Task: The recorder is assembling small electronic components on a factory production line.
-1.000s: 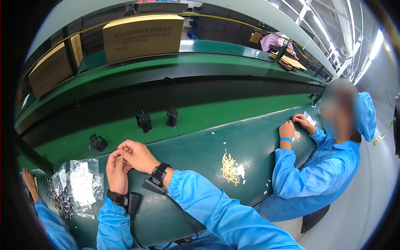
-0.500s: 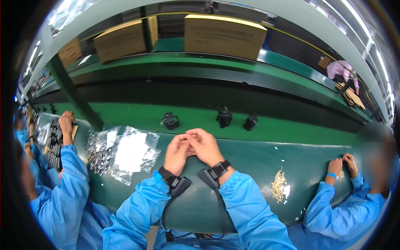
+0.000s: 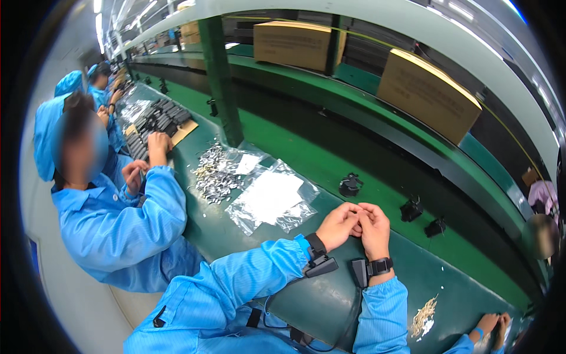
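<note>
My left hand and my right hand meet above the green table, fingertips touching. Both have their fingers bent and pinched together; whatever is between them is too small or hidden to make out. Each wrist wears a black strap with a small dark device. Just left of the hands lies a clear plastic bag with white sheets on or in it. Beyond that spreads a pile of small metallic and dark parts.
Black coiled-looking items stand on the green ledge ahead. A heap of thin beige pieces lies at right. At left a co-worker sits by rows of black parts; another co-worker's hands are at lower right. A green post rises ahead.
The view has swung to the left, so the table and cartons appear farther right and tilted, and the left co-worker shows more fully. My hands stay together, fingers still pinched.
</note>
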